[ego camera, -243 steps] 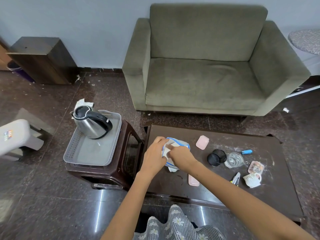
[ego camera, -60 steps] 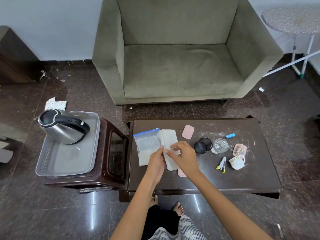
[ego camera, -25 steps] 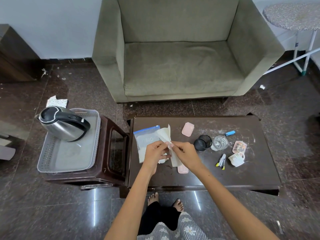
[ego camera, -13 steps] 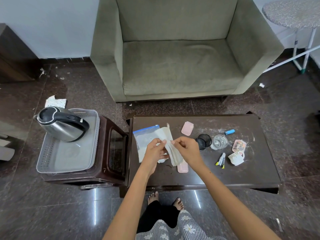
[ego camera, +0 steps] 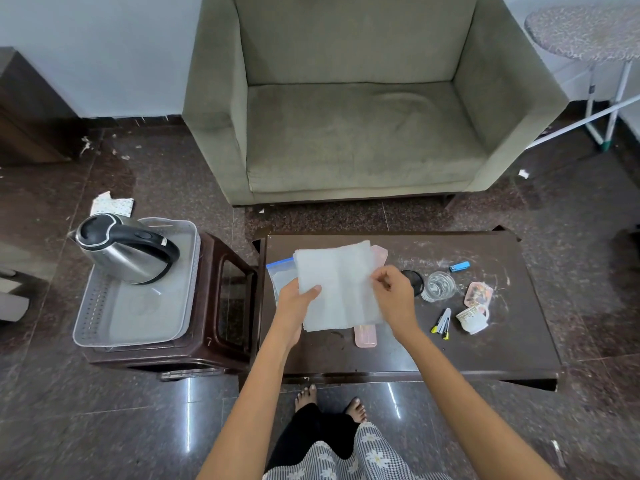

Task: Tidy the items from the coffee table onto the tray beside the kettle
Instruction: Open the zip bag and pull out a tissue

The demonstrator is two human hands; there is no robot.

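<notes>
1. Where the stool stands left of the surface, the kettle (ego camera: 126,252) sits at the far end of the grey tray (ego camera: 138,320).
2. Above the surface's (ego camera: 485,348) left end, the left hand (ego camera: 294,303) and right hand (ego camera: 393,294) each pinch a side edge of the white cloth (ego camera: 337,285), spread over the zip bag (ego camera: 278,275).
3. Toward the right end lie a glass (ego camera: 439,286), a small cup (ego camera: 471,318) and a blue lighter (ego camera: 459,267).

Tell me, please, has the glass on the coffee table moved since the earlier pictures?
No. The glass sits between the black lid and the pink packet, below the blue lighter, as before.
</notes>
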